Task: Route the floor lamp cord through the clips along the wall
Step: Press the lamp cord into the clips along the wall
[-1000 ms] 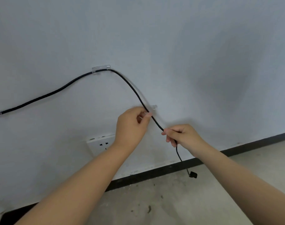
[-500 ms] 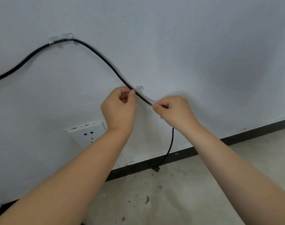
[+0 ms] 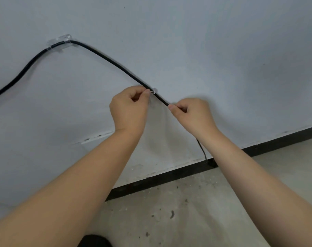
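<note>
A black lamp cord runs along the pale wall from the left edge, through a clear clip at upper left, then slopes down to a second clear clip. My left hand pinches the cord right at that second clip. My right hand pinches the cord just below and to the right of it. The short stretch between the hands is taut. The cord's loose tail hangs behind my right wrist toward the skirting; its end is hidden.
A white wall socket sits under my left forearm, mostly covered. A black skirting board runs along the wall's foot. The grey concrete floor is speckled with debris. Something dark shows at the bottom edge.
Both hands rose along the wall and closed together near the second clip. The cord's slack tightened and now lies at the clip. The camera view shifted, covering most of the socket.
</note>
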A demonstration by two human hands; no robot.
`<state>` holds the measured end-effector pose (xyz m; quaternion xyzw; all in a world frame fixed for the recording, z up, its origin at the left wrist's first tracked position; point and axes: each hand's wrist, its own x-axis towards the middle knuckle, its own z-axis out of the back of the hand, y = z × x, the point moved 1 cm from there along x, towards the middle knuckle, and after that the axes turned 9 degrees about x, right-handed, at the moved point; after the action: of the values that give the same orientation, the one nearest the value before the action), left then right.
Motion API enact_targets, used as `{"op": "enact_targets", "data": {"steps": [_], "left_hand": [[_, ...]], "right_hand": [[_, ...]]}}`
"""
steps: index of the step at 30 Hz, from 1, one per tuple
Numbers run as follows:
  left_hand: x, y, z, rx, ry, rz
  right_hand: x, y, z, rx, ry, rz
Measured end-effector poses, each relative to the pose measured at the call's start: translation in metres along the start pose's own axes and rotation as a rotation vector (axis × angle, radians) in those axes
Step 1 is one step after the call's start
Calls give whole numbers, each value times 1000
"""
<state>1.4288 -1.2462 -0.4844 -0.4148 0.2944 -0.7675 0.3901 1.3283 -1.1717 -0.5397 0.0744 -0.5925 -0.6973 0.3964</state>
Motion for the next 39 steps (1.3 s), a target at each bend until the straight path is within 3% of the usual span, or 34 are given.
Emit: {"op": "enact_targets", "data": {"steps": [8,19,28,39], "left_hand": [[6,2,5,74,87,-63],[2,8,22,290,112,-192],[-23,66,31,372,117,-90],[-47,118,20,358,140,102]], "right_hand": [[-20,-20,-36,181,136,-54],[-25,-24,-51,172,171,2],[-49,-67,-52,645,389,-551],[-96,-121,-51,349,391,-680]]}}
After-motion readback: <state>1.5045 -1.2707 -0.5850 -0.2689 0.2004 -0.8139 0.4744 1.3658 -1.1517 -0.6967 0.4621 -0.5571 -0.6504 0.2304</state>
